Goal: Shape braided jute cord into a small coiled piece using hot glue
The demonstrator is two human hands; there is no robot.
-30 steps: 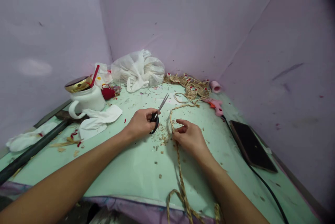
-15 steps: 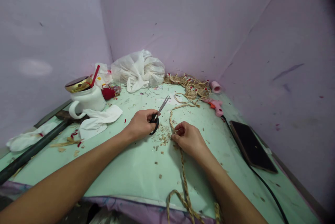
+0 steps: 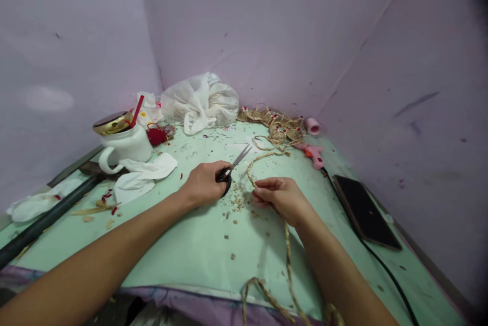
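The left hand is closed round the black handles of 1 pair of scissors, its 2 blades slightly parted and pointing toward the surface's far edge. The right hand pinches 1 braided cord between thumb and fingers, mid-surface; the cord runs on toward the far edge and back to the near edge. Along the right edge lie 1 smartphone and 1 pink glue gun; 1 white mug stands near the far left corner, 1 plastic bag at the far edge.
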